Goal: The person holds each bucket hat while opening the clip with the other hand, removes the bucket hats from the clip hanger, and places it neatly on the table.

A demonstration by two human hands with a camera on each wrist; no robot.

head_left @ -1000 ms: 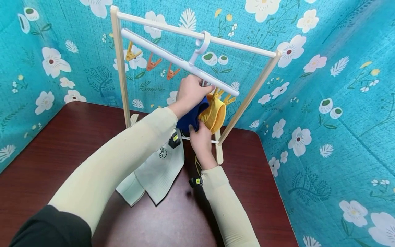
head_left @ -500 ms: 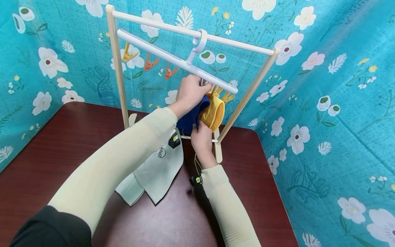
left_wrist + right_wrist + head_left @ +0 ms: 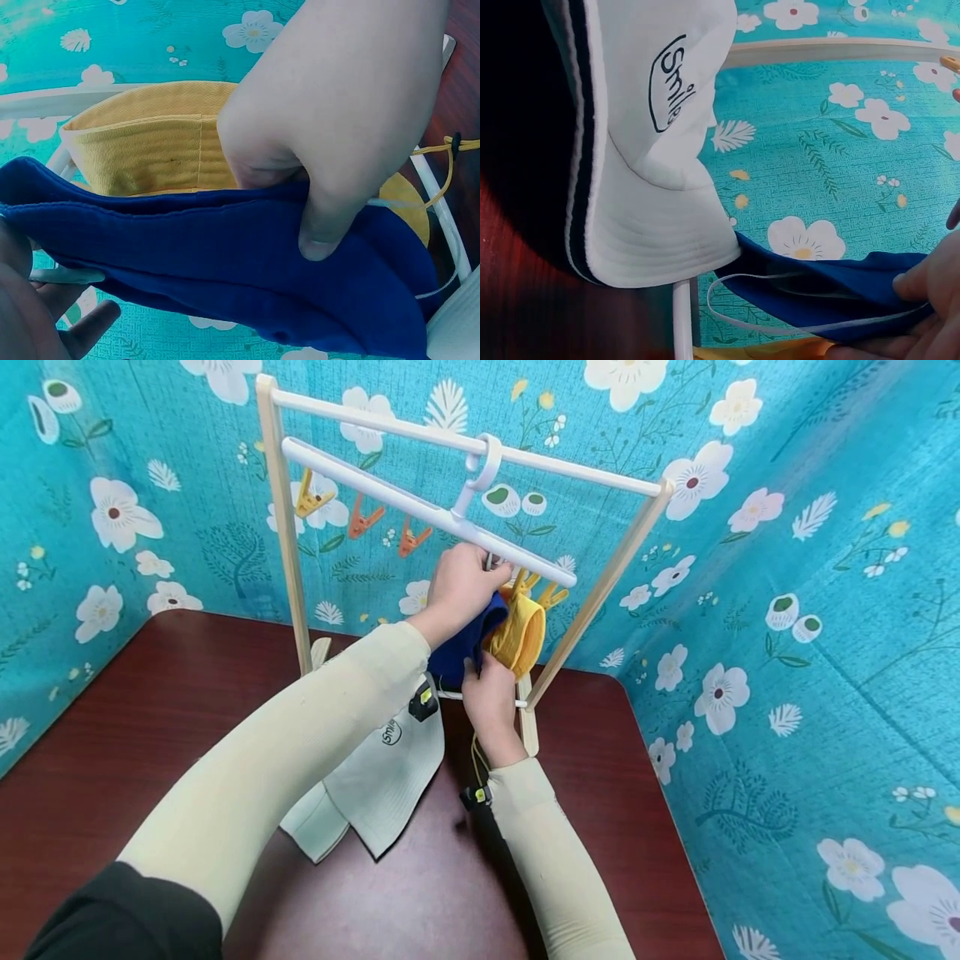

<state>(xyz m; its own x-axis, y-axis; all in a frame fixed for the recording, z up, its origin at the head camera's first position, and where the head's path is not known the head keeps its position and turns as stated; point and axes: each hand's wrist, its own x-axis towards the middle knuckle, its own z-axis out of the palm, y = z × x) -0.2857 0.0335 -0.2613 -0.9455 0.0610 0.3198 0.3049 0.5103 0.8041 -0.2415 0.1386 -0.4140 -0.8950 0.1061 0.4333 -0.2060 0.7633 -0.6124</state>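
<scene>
A navy-blue cloth hat [image 3: 187, 247] with a thin white cord hangs under the white hanger [image 3: 360, 481]. My right hand [image 3: 491, 697] pinches its edge, thumb on the near face in the left wrist view. My left hand [image 3: 467, 583], just under the hanger bar, pinches a white clothes peg [image 3: 67, 276] at the blue hat's other end. Whether the peg bites the cloth is hard to tell. Right behind it, a yellow hat [image 3: 521, 635] hangs from yellow pegs [image 3: 553, 596]. A white hat [image 3: 667, 135] marked "Smile" is partly hidden by my left arm; its support is unclear.
The hanger hooks over the top bar [image 3: 577, 468] of a wooden rack [image 3: 288, 543]. A yellow peg [image 3: 311, 497] and two orange pegs [image 3: 363, 518] dangle at its left. The rack stands on a dark red table [image 3: 187, 693], before a floral turquoise cloth [image 3: 750, 635].
Both hands keep their hold with hardly any movement. The whole scene has shifted slightly left in the head view.
</scene>
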